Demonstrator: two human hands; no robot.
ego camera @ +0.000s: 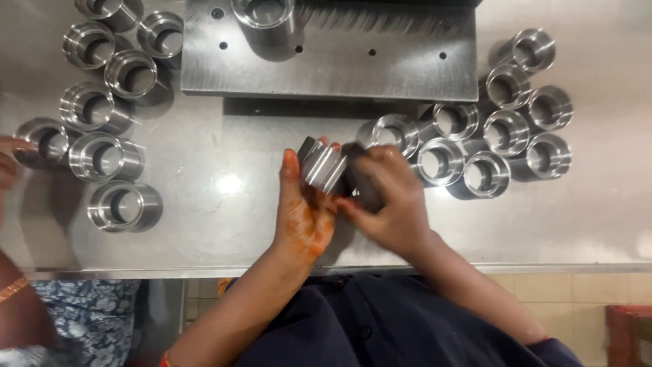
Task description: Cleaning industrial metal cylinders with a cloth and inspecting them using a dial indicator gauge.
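Centre frame, I see my left hand (305,217) gripping a shiny grooved steel sleeve (324,168), axis tilted upper-left; my right hand (388,204) clasps its right end

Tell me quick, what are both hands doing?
Left hand: closed around a shiny metal ring, holding it up.
Right hand: closed on the same ring's other side.

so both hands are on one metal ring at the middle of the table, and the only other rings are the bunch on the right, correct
Not quite. The left hand and right hand do hold one metal ring at the middle of the table, and there is a bunch on the right. But the head view also shows a second bunch of rings on the left.
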